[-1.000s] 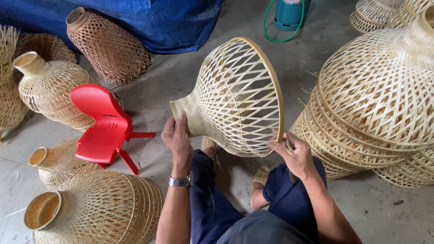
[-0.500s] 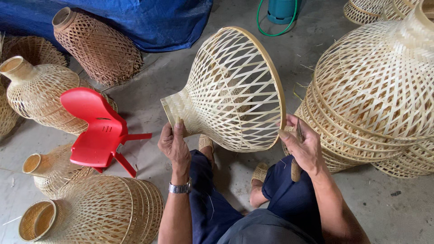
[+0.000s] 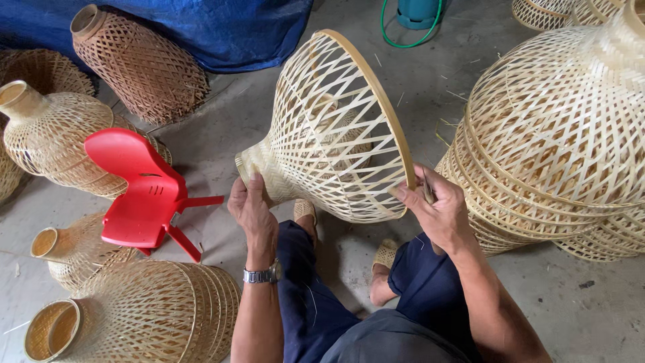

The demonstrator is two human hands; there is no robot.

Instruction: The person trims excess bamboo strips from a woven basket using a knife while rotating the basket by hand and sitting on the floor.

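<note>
Left hand [image 3: 254, 214] clamped around the narrow neck of a pale woven bamboo lampshade [image 3: 332, 131], thumb and fingers wrapped tight. Right hand [image 3: 440, 214] pinched on the wide hoop rim [image 3: 376, 91] at its lowest point, with a thin dark tool or sliver tucked between the fingers; too small to tell which. Shade held tilted in the air above the knees, neck toward the left, open mouth toward the right, clear of the concrete floor [image 3: 376, 262]. Just right of the rim, a tall stack of nested shades [image 3: 557, 134], near but apart. Toward the floor's left edge, a tipped red plastic chair [image 3: 144, 188] among more shades [image 3: 134, 316], a brown one [image 3: 138, 64] against the blue tarp [image 3: 201, 27] at the top edge.

Likely risks: squeezing the neck too hard and cracking thin strips; the pinch slipping off the smooth hoop, letting the mouth swing into the stack; the sliver catching a finger.
</note>
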